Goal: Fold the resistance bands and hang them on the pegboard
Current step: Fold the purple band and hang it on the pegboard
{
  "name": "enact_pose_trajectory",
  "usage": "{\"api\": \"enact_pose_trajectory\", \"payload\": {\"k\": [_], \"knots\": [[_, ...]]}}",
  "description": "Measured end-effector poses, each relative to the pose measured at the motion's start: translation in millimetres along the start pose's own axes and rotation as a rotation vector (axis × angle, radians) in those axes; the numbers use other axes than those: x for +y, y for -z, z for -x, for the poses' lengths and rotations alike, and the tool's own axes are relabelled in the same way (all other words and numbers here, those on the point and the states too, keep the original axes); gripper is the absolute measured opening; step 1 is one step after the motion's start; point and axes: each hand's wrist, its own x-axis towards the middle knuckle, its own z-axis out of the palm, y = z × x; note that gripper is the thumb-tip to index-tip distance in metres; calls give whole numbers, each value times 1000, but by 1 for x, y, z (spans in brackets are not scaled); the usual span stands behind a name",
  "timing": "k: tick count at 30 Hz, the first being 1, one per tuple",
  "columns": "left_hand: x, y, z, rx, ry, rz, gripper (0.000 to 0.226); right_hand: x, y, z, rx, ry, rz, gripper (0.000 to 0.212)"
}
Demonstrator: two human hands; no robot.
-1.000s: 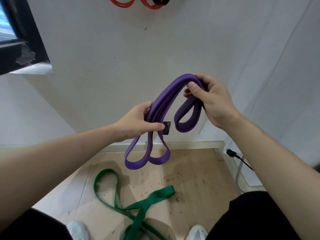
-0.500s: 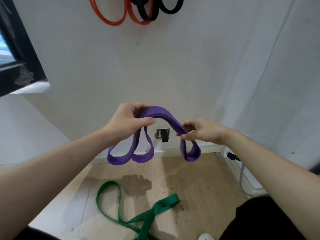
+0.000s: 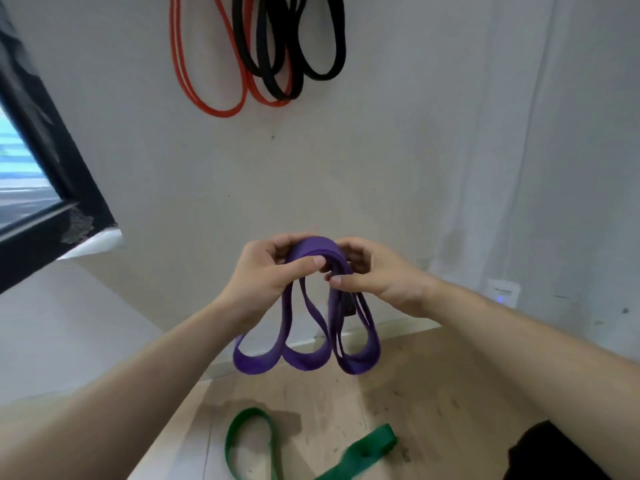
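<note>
A: Where is the purple band (image 3: 306,362)?

B: In mid-air in front of the wall (image 3: 381,150), held up by both of the person's hands. It is folded into several layers. The top fold sits between the hands, and three loops hang from it side by side above the floor (image 3: 433,393).

A: And the hands themselves?

B: The left hand (image 3: 266,275) grips the fold from the left, with the thumb laid across the front of the layers and the fingers curled behind. The right hand (image 3: 377,275) pinches the same bunch from the right, thumb tip in front. The two hands are very close together.

A: How many layers?

B: Hard to say; the strands blur there.

A: Anything else?

B: A green band (image 3: 372,443) lies loose on the floor below. Higher on the wall hang orange bands (image 3: 221,111) and black bands (image 3: 322,76), overlapping.
</note>
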Motion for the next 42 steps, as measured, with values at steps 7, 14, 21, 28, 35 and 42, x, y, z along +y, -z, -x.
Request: {"api": "enact_pose_trajectory", "payload": {"k": [7,14,21,28,35,42], "knots": [[35,-16,-23,113,5,295,37,-40,11,-1,244,163,-14,42],[92,-33,-64,66,-115,99,30,-102,38,-12,478,354,-124,26],[143,-43,-107,-17,-262,-149,43,-172,86,-39,565,449,-149,19],[208,-60,-162,141,-476,-220,41,-236,141,-75,675,540,-66,19],[269,-75,-237,211,-634,-278,24,-287,189,-113,879,673,71,13],[284,-72,-289,245,-632,-266,24,-278,208,-144,881,649,432,23]]}}
